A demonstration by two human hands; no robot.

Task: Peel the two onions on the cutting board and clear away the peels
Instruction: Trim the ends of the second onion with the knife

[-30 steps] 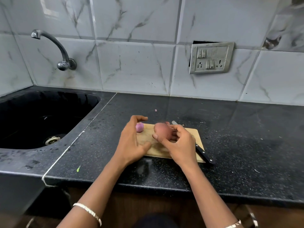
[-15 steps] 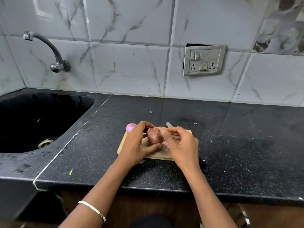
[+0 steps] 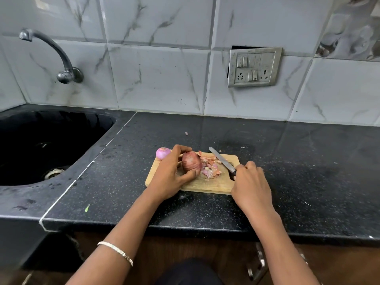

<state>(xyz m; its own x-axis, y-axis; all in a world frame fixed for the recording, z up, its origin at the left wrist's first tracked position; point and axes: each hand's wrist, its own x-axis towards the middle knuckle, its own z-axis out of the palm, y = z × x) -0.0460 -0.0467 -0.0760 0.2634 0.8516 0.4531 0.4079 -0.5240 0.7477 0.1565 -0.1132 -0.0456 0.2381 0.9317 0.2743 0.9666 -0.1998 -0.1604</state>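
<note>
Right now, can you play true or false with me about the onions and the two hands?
1. The left hand holds the big onion on the cutting board. True.
2. The right hand is pulling skin off the big onion. False: it grips the handle of the knife, apart from the onion.
3. The small onion lies down in the sink. False: it sits at the board's far left corner, beside the left hand.
4. A heap of peels lies on the board between the big onion and the knife. True.
</note>
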